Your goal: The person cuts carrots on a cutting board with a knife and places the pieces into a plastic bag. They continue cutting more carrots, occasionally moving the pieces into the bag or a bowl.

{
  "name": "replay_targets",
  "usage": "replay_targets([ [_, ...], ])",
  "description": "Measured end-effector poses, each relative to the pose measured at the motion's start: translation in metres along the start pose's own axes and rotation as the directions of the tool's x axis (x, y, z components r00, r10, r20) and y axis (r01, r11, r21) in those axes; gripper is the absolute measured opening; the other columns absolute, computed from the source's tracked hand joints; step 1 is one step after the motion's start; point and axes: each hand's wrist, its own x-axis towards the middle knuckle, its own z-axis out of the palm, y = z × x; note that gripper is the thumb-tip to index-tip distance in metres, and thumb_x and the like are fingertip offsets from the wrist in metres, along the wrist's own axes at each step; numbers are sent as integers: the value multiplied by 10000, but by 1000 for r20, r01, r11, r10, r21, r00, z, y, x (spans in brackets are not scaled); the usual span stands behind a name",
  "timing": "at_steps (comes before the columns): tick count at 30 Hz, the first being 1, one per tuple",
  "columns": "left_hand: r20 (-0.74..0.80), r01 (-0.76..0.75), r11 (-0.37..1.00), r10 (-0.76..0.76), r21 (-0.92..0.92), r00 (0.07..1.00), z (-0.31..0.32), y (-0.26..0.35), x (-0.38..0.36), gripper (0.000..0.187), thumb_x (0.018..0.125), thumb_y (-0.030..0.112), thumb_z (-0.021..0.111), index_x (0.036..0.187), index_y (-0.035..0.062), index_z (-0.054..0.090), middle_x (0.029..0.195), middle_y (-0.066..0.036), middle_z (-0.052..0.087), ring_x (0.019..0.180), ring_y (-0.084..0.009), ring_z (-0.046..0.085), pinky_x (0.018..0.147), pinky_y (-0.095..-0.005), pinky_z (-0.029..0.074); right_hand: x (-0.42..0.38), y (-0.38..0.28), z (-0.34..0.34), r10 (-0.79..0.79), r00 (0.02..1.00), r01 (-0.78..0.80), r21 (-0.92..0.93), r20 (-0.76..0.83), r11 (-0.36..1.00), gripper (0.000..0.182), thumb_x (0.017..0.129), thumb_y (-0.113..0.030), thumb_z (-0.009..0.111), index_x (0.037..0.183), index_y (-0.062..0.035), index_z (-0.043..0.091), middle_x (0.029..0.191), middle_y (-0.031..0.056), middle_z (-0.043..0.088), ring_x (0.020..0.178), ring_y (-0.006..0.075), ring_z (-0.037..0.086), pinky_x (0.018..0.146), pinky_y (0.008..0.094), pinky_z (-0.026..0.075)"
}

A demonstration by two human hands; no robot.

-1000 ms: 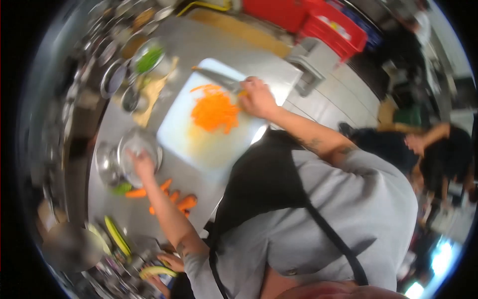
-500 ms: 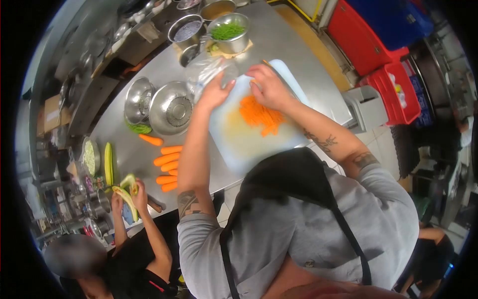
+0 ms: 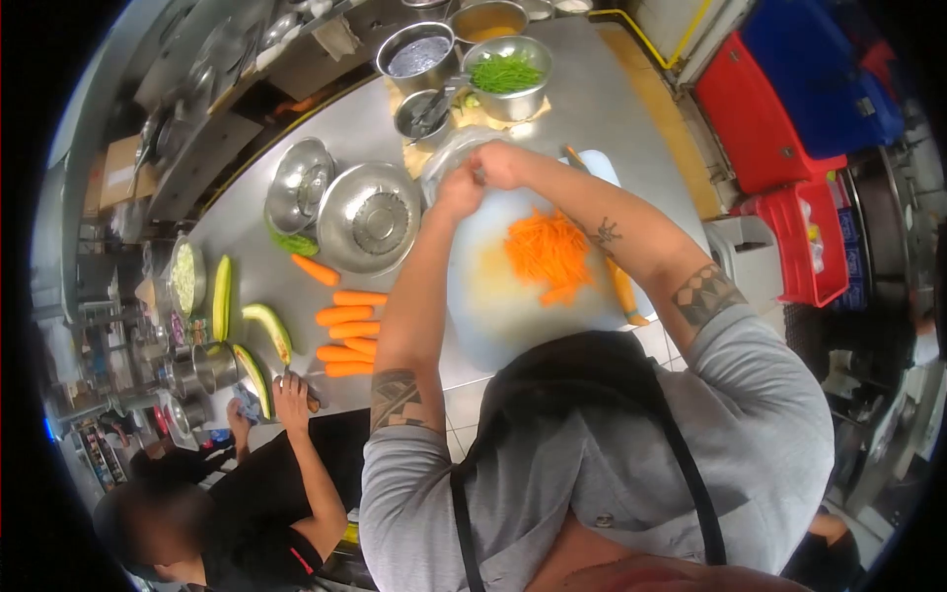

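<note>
My left hand [image 3: 460, 191] and my right hand [image 3: 502, 165] meet over the far left corner of a white cutting board [image 3: 493, 321]. Both have their fingers closed at the edge of a clear plastic bag [image 3: 444, 163], which spreads out beyond them. On the board, nearer my body, lies a heap of shredded carrot [image 3: 548, 255]. A long, slender orange object [image 3: 622, 292] rests along the board's right side, partly hidden by my right forearm. Left of my left forearm, whole peeled carrots [image 3: 350, 314] lie on the steel table.
Two steel bowls [image 3: 373, 247] stand left of the bag. Behind it are a pot of chopped greens [image 3: 505, 77] and a pot of dark liquid [image 3: 419, 57]. At lower left a co-worker's hand [image 3: 292, 395] is by split green vegetables [image 3: 268, 331]. Red bins [image 3: 804, 242] stand right.
My right hand has left the carrot heap and joined my left at the plastic bag. The co-worker has put down the split vegetable pieces. The whole view has shifted slightly.
</note>
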Motion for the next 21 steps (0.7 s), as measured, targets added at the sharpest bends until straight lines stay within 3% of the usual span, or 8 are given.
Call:
replay_targets([
  [2,0,-19,998,19,65,1000,-4,7,-2,425,928,105,593,1349,50,614,1195,-248,719,1169,-414,665,1010,-485,522,23,-5,-10,192,961,-151,-207,197,967,351,838,-163,650,1158,-46,737,1197,234,720,1084,424,683,954,484,555],
  [5,28,-22,998,21,55,999,-9,2,-2,435,931,130,615,1355,34,601,1156,-258,720,1163,-421,665,1013,-482,523,39,9,-5,293,946,-270,-166,138,948,396,856,-244,653,1197,-72,756,1211,203,738,1140,371,701,977,465,567],
  [8,45,34,956,-50,291,998,-16,2,1,514,909,156,654,1399,27,572,1187,-226,725,1160,-408,678,1024,-463,532,19,-12,-24,489,866,-461,-210,109,862,436,868,-264,666,1252,-74,749,1258,161,743,1202,306,706,1000,434,571],
  [11,57,106,828,-164,551,985,-28,13,14,630,882,176,688,1468,22,517,1301,-193,706,1196,-377,682,1019,-453,552,12,-33,-36,500,832,-390,-389,240,835,457,871,-275,671,1268,-60,744,1287,145,741,1241,268,697,1009,420,568],
  [14,154,50,731,-209,680,966,-42,43,18,755,839,157,724,1531,22,454,1389,-160,677,1240,-345,677,1024,-440,562,26,-31,-22,570,801,-446,-453,183,772,436,891,-325,694,1272,-126,766,1276,49,759,1216,212,709,993,361,563],
  [17,227,104,786,-298,609,927,-40,34,36,693,850,112,707,1507,27,503,1399,-172,669,1268,-347,663,1040,-442,554,33,-13,-24,528,810,-411,-393,257,822,397,871,-292,710,1210,-99,784,1243,113,763,1188,240,721,936,366,583],
  [20,363,5,803,-275,596,890,-47,43,31,565,860,51,669,1422,31,608,1396,-168,669,1271,-347,659,1063,-434,540,33,12,-7,343,928,-317,-179,146,931,344,843,-233,727,1130,-54,792,1136,189,772,1062,288,762,838,390,606],
  [21,346,-40,826,-192,563,918,-43,36,31,514,869,46,651,1384,36,638,1385,-173,673,1265,-350,660,1060,-434,541,37,13,-10,390,898,-361,-167,204,918,331,846,-213,719,1120,-40,788,1101,208,769,1008,301,767,811,401,608],
])
